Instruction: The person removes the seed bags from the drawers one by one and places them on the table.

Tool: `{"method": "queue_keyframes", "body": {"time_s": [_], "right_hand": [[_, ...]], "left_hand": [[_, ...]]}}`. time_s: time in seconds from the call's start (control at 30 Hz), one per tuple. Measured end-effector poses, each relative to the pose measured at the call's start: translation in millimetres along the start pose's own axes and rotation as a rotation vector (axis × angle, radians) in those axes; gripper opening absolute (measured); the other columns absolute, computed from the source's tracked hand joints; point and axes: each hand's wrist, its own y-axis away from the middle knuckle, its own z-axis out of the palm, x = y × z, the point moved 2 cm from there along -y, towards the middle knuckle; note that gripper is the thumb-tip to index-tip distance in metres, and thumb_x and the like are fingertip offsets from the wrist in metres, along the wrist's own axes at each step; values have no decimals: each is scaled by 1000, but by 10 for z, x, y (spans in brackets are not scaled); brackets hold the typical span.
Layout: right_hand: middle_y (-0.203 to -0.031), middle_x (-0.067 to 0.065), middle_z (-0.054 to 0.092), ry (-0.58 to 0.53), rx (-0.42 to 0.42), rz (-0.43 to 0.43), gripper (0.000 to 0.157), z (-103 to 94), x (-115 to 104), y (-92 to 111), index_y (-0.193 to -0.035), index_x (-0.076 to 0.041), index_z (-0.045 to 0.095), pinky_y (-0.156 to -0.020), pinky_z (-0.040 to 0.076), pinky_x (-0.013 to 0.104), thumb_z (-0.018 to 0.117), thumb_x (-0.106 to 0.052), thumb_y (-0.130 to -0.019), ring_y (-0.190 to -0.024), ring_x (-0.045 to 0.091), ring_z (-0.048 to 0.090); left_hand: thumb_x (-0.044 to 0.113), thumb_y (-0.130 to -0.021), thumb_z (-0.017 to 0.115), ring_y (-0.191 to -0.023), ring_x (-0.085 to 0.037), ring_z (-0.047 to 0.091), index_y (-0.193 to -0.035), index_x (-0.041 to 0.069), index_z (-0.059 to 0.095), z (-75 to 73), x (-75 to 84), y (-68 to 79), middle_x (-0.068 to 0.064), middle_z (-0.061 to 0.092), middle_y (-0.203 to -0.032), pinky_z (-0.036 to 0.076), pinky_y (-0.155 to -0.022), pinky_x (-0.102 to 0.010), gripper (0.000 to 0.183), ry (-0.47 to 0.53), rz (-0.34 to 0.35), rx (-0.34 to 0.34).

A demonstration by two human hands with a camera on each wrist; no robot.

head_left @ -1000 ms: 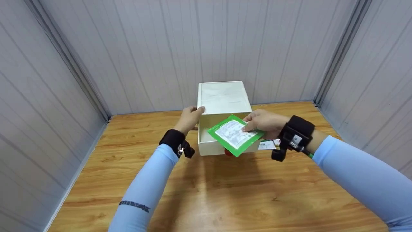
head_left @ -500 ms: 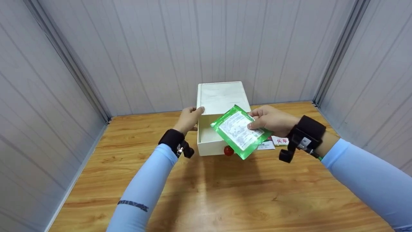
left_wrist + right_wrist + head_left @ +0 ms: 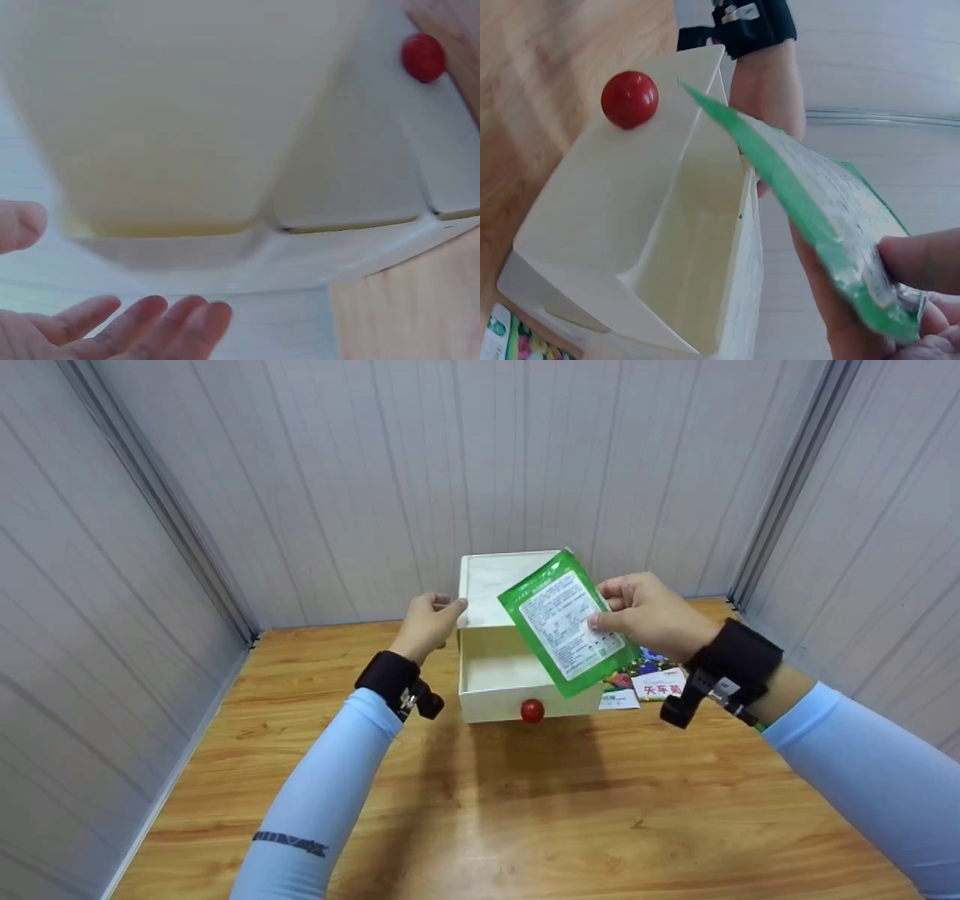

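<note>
A green rectangular foil packet with a white printed label [image 3: 566, 622] is held by its right edge in the right hand [image 3: 651, 611], pinched between thumb and fingers. It is held tilted and raised, label towards the head camera, and part of the top of a white plastic box [image 3: 495, 577] is hidden behind it. Beneath it, the box's white plastic drawer [image 3: 487, 706] is seen drawn out, its front fitted with a round, glossy red knob [image 3: 532, 710]. Nothing is gripped by the left hand [image 3: 427, 626], which is placed beside the box's left edge; in the left wrist view its thumb and fingers are seen set wide apart, though whether the box is touched by the thumb cannot be told. To the right of the box, flower-printed packets with white panels [image 3: 660, 684] are laid on the brown wood-grain worktop [image 3: 480, 810], partly hidden by the green packet. Black straps [image 3: 386, 679] are worn on both wrists, and both arms are covered by light blue sleeves [image 3: 322, 787]. The worktop is backed by pale grey panelled walls [image 3: 337, 472].
</note>
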Motion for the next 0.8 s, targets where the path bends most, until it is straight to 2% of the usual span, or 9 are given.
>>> {"method": "queue_keyframes", "body": {"time_s": [0.13,0.27,0.33,0.4,0.47,0.53,0.67,0.73,0.8], "right_hand": [[-125,25,77,63,74,-87,35,-29,-34,18,-141,12,61,-85,67,30,59,4,-106,-97,13,80],[-128,31,74,115,146,-207,33,-30,-66,32,-138,13,63,-83,66,25,59,4,-107,-95,10,79],[-128,31,74,139,187,-262,31,-15,-83,44,-136,13,65,-83,66,25,59,5,-106,-98,15,80],[-127,30,75,178,230,-317,29,7,-100,59,-132,12,67,-85,66,28,59,7,-104,-102,25,82],[-127,29,75,222,273,-372,27,41,-108,70,-128,11,70,-87,67,33,59,8,-104,-107,35,81],[-124,27,77,279,310,-438,24,68,-98,71,-123,11,72,-88,66,38,59,9,-103,-109,41,79],[-115,25,80,444,378,-623,20,121,-57,72,-114,9,76,-85,67,47,61,11,-102,-103,38,81],[-110,23,81,546,408,-733,18,147,-29,76,-112,9,77,-78,68,47,62,11,-102,-91,32,82],[-105,23,82,654,430,-852,15,180,-5,82,-110,9,76,-70,67,46,64,12,-101,-81,29,80]], "left_hand": [[30,-111,60,-134,-37,61,-144,-8,58,-67,160,88,-26,63,-143,54,-113,-48,50,-13,85,53],[24,-110,62,-123,-31,64,-134,-5,67,-80,302,186,-22,69,-132,55,-107,-42,38,39,171,120],[21,-109,62,-115,-26,65,-129,-5,70,-66,355,236,-21,71,-126,56,-102,-38,34,86,197,140],[21,-110,61,-106,-23,67,-125,-5,71,-44,410,300,-16,72,-118,58,-97,-36,31,155,202,132],[23,-112,58,-98,-21,69,-118,-5,73,-17,459,365,-12,72,-109,62,-91,-35,31,234,192,89],[27,-114,55,-91,-21,73,-110,-3,74,14,507,431,-10,74,-103,65,-86,-35,36,307,171,11],[41,-117,45,-87,-21,79,-105,-1,77,83,587,546,-17,81,-104,67,-83,-36,54,342,137,-192],[46,-118,41,-87,-21,81,-109,-4,77,125,619,590,-20,82,-109,67,-84,-35,62,340,122,-286],[49,-117,38,-86,-21,81,-114,-6,75,168,652,626,-20,82,-109,67,-82,-34,66,352,103,-352]]}}
